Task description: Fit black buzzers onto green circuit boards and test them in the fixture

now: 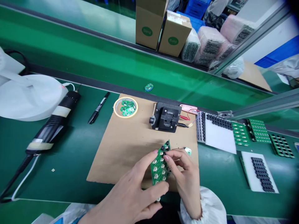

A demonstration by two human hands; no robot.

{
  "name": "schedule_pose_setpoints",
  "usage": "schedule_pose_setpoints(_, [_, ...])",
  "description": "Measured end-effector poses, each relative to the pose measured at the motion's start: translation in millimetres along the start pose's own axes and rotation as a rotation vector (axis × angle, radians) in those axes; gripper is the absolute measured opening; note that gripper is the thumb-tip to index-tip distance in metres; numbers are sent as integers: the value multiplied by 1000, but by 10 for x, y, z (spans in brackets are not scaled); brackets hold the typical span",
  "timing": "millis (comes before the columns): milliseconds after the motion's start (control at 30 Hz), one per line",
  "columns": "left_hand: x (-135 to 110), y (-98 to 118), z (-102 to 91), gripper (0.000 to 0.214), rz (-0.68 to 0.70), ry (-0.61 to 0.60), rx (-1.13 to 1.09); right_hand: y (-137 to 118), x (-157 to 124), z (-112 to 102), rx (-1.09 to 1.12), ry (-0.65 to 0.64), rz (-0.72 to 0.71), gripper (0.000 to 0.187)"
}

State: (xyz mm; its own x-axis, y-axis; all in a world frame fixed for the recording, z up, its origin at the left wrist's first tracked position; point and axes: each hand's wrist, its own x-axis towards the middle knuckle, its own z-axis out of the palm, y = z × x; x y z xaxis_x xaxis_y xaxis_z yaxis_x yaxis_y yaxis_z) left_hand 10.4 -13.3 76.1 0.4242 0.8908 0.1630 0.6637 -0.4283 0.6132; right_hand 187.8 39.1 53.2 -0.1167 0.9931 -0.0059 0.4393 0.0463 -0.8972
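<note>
A green circuit board panel (pixel 159 169) with rows of small white parts is tilted upright above the cardboard. My left hand (pixel 140 188) is closed on its left and lower edges, thumb and fingers bent round it. A few black caps (pixel 163 148) sit near the panel's top end. At that end my right hand (pixel 183 169) pinches a small black cap (pixel 164 153) between thumb and index finger, against the panel's face. My right fingers hide part of the panel's right side. Beyond both hands stands a black test fixture (pixel 167 116) with red and black leads.
Brown cardboard (pixel 116 149) covers the bench. A tape roll (pixel 114 107) holds small green boards. A marker (pixel 98 109) and a black electric screwdriver (pixel 53 124) lie left. To the right are black caps on white sheets (pixel 254 174) and more green panels (pixel 258 130).
</note>
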Motion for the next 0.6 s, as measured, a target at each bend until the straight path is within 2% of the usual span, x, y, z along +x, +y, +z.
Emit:
schedule_pose_setpoints(367, [14,13,28,32,37,32,28,-69,26,-68,-58,-3,-17,15])
schedule_pose_setpoints(600, [48,8,-49,32,10,-18,50,-19,165,-64,5,-135,77,22])
